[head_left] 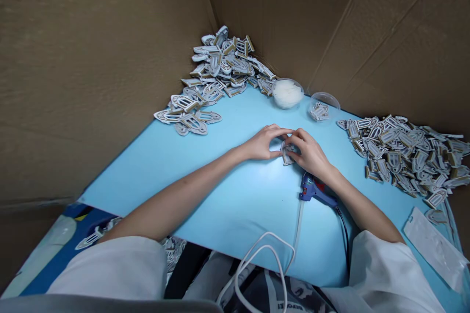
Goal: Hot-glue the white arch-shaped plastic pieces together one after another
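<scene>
My left hand (265,144) and my right hand (310,152) meet above the middle of the blue table. Between their curled fingertips is a small white-and-grey window-shaped piece (287,157), partly covered by the right fingers. The thumb and forefinger of each hand close around its edges. Just below my right hand lies a blue hot glue gun (312,190) with a pale glue stick (299,222) projecting from it. Fine detail on the held piece is too small to make out.
Arched window-like pieces form a heap (223,66) at the back left and another heap (411,151) at the right. Behind my hands stand a tub of white pieces (287,94) and a clear tub (332,102). A plastic bag (433,249) and white cable (273,247) lie nearer. Cardboard walls (121,54) surround the table (235,195).
</scene>
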`<state>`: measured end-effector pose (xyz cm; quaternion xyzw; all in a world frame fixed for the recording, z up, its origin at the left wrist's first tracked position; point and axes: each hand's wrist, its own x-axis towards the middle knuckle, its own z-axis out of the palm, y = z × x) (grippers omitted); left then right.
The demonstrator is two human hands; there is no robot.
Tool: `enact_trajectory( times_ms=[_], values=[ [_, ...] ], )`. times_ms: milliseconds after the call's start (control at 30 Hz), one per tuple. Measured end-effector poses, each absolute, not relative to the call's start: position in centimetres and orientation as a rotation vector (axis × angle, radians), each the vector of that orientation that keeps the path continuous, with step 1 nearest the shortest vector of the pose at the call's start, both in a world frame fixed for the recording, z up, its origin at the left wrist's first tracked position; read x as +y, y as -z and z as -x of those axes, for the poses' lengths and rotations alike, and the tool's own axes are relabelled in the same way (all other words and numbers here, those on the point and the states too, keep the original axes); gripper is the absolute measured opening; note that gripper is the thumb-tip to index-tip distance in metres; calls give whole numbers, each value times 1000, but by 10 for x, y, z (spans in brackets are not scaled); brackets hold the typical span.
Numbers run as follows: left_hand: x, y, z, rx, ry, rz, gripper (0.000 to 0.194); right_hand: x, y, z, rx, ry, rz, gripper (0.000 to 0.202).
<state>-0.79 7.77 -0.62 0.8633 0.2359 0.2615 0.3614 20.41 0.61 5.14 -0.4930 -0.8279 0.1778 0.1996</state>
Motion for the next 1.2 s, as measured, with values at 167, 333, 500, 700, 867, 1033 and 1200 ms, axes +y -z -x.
enact_trajectory(
  times_ms=[167, 333, 500, 700, 867, 1033, 1200],
  values=[
    [78, 4, 8, 561, -675, -2241, 61, -41, -90, -249, -2492, -360, 1651, 25],
    [80, 7, 7, 568, -672, -2262, 63, -105, -79, -271, -2719, -392, 1909, 28],
    [81, 10, 6, 581, -647, -2291, 68, -113, -59, -259, -2426, -655, 1923, 17],
    [81, 6, 7, 602, -546, -2379, 44, -81, -42, -272, -1749, -1227, 1435, 45],
    [78, 1, 9, 557, -504, -2397, 41, -67, -23, -264, -1728, -1110, 1404, 52],
    [77, -2, 10, 520, -479, -2398, 41, -70, -17, -264, -1815, -994, 1493, 63],
    [77, -2, 10, 516, -477, -2393, 44, -70, -15, -264, -1915, -970, 1531, 65]
  ],
)
